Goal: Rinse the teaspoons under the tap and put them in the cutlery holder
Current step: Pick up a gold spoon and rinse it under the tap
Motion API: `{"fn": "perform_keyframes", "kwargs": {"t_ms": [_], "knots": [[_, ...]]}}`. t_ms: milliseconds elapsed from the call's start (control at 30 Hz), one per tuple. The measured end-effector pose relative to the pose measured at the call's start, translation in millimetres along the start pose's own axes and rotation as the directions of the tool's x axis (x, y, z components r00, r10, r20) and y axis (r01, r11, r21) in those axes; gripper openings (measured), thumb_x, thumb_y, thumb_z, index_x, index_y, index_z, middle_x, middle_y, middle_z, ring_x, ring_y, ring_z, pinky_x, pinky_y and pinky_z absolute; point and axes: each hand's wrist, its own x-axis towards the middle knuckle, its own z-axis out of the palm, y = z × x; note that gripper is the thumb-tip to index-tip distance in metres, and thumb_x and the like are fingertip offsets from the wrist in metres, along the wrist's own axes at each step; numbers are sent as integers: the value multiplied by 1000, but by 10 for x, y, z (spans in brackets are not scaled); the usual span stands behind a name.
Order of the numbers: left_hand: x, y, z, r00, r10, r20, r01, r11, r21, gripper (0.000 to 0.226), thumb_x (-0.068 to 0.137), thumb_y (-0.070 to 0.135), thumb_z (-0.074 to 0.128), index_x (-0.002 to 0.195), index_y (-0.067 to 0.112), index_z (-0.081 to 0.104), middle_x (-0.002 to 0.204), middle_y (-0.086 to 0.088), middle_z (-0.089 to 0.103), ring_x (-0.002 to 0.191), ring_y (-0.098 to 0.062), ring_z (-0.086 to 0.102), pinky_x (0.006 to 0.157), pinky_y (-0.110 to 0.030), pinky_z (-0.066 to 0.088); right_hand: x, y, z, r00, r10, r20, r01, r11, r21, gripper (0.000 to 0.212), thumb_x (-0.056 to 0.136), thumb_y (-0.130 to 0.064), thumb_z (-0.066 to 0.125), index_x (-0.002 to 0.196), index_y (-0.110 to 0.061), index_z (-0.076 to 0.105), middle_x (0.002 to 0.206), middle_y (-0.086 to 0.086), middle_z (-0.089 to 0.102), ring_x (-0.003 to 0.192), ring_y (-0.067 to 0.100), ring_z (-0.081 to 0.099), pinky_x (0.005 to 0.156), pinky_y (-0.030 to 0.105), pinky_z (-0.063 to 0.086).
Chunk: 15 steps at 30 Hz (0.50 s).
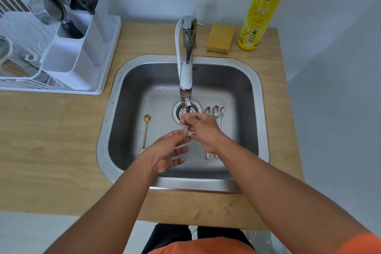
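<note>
Both hands are over the steel sink (260, 97), under the tap's spout (187, 101). My right hand (201, 130) pinches the bowl end of a thin gold teaspoon (186, 127) right below the spout. My left hand (168, 149) pinches its handle end, the other fingers spread. Another gold teaspoon (146, 132) lies on the sink floor at the left. Three silver teaspoons (216, 112) lie side by side at the right, partly hidden by my right hand. The white cutlery holder (68, 62) stands on the drying rack at the far left, with cutlery in its rear compartments.
A white drying rack (107, 51) with dishes fills the left of the wooden counter (51, 142). A yellow sponge (220, 38) and a tall yellow dish-soap bottle (262, 10) stand behind the sink at the right. The drain strainer (179, 112) lies under the spout.
</note>
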Motion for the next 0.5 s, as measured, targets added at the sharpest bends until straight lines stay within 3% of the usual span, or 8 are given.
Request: {"fn": "perform_keyframes", "kwargs": {"t_ms": [100,233,367,500], "knots": [[-3,86,26,999,-13,32,15,998,-65,24,88,54,76,95,32,68,88,17,75,90,-13,64,71,-32,50,51,-125,-28,1000,-19,1,19,999,-28,15,101,-20,64,94,-18,77,102,2,81,58,1,52,49,20,40],[24,127,81,988,114,-100,-106,991,83,26,82,47,85,92,28,71,84,12,80,78,-10,67,63,-29,52,97,-236,-48,997,-31,-71,31,1000,0,17,100,-15,63,88,-18,75,101,6,81,50,2,49,45,21,35],[61,53,85,950,237,-204,-197,960,198,26,80,45,88,86,24,73,82,7,81,74,-8,68,59,-27,53,52,-106,-96,996,-16,-87,14,999,-29,18,99,-21,67,85,-17,78,94,0,74,65,10,42,43,21,33],[50,16,38,969,187,-163,-159,973,170,23,85,42,84,94,23,75,90,5,82,85,-11,72,66,-29,56,-79,149,-96,999,5,-44,-9,996,-90,19,95,-31,72,82,-19,80,91,-3,76,74,13,50,42,17,37]]}}
